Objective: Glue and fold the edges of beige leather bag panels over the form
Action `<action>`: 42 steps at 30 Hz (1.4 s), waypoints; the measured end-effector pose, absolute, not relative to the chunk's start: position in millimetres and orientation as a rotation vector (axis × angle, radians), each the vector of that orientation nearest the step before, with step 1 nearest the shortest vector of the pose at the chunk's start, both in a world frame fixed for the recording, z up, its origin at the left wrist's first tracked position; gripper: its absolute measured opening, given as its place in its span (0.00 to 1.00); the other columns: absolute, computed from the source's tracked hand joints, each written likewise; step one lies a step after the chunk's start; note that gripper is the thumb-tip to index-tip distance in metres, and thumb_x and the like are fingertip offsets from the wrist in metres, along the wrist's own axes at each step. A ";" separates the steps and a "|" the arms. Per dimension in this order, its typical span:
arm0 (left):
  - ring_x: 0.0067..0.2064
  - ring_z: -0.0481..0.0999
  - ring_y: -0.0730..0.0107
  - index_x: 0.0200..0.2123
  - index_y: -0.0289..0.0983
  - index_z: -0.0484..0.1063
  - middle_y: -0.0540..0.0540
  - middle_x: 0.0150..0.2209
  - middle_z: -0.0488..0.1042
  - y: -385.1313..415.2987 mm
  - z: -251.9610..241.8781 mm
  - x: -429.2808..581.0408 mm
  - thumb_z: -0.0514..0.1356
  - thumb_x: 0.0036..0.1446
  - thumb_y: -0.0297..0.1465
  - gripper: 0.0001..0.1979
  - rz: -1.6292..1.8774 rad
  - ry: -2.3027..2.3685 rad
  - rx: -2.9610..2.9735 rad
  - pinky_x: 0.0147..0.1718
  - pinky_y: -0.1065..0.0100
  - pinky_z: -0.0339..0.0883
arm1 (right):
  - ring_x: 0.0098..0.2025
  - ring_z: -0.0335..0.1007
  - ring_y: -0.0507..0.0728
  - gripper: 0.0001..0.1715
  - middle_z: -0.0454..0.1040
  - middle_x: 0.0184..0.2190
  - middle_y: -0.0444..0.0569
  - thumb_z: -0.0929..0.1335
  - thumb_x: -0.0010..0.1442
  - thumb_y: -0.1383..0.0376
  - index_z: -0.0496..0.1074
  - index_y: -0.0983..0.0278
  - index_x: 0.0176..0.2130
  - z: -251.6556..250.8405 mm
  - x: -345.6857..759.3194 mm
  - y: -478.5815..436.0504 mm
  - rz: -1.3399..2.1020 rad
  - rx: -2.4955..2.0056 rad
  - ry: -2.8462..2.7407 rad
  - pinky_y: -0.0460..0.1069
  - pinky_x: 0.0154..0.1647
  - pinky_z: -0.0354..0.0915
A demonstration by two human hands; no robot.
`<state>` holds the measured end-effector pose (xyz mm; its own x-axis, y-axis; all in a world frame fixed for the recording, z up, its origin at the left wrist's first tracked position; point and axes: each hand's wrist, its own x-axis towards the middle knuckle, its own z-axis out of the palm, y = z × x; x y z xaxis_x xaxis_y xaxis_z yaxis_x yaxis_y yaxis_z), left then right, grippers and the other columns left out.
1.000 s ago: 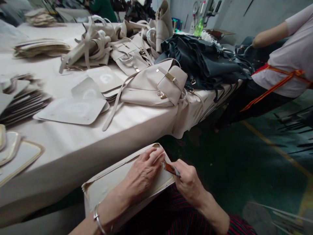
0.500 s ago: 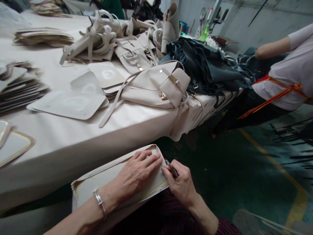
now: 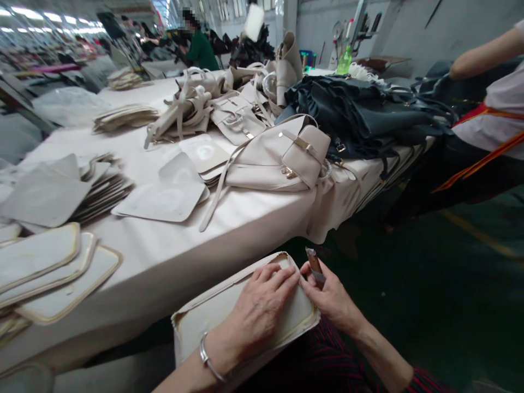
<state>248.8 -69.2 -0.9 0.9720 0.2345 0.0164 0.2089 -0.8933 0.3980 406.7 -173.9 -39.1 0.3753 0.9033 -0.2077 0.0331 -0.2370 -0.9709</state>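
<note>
A pale, box-shaped bag piece (image 3: 215,319) with a rim of folded edges rests on my lap, tilted. My left hand (image 3: 264,300) lies flat on its top, fingers stretched toward the far right corner. At that corner is my right hand (image 3: 333,300), closed round a short brown-handled tool (image 3: 315,267) that points up; its kind is hard to make out. The right thumb and a fingertip touch the bag piece's right edge.
Beyond lies a cloth-covered table (image 3: 164,256) with a cream bag (image 3: 262,164), flat panels (image 3: 164,194), rimmed panels (image 3: 77,284) and a pile of dark bags (image 3: 347,114). A co-worker in a light top (image 3: 499,120) stands at the right.
The view has swung left, so more of the table shows. My right hand has turned the tool more upright, its tip lifted off the bag piece's edge. My left hand stays flat.
</note>
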 end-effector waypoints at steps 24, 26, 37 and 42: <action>0.45 0.67 0.56 0.59 0.26 0.60 0.36 0.47 0.70 -73.2 -11.6 222.2 0.51 0.58 0.18 0.24 0.125 0.891 3.091 0.44 0.54 0.70 | 0.29 0.57 0.50 0.20 0.61 0.29 0.41 0.71 0.56 0.58 0.65 0.64 0.45 -56.7 420.6 -139.0 0.932 -1.421 -0.976 0.46 0.32 0.60; 0.46 0.67 0.57 0.58 0.30 0.62 0.38 0.48 0.70 -72.8 -6.6 217.4 0.51 0.61 0.20 0.21 0.218 0.877 2.969 0.46 0.55 0.69 | 0.30 0.58 0.50 0.21 0.61 0.30 0.41 0.71 0.56 0.56 0.64 0.63 0.44 -55.8 420.5 -154.9 0.987 -1.426 -0.922 0.46 0.32 0.60; 0.35 0.65 0.64 0.36 0.39 0.69 0.48 0.32 0.70 -161.1 -23.5 213.0 0.56 0.63 0.30 0.03 0.559 0.969 2.520 0.35 0.61 0.59 | 0.21 0.48 0.48 0.14 0.52 0.20 0.36 0.70 0.59 0.57 0.62 0.62 0.34 -35.5 381.2 -237.8 0.822 -1.795 -0.829 0.44 0.22 0.52; 0.34 0.66 0.65 0.33 0.39 0.69 0.48 0.30 0.70 -158.7 -23.5 218.4 0.55 0.63 0.29 0.05 0.562 0.997 2.441 0.35 0.61 0.58 | 0.33 0.63 0.53 0.10 0.62 0.34 0.47 0.69 0.58 0.68 0.73 0.62 0.43 -44.9 380.2 -239.7 0.439 -1.627 -1.256 0.47 0.31 0.63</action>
<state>218.4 -158.7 -23.5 0.6570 0.7270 0.1996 0.5474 -0.6420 0.5368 380.2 -239.7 -44.9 0.3964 0.8770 0.2716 0.5163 0.0317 -0.8558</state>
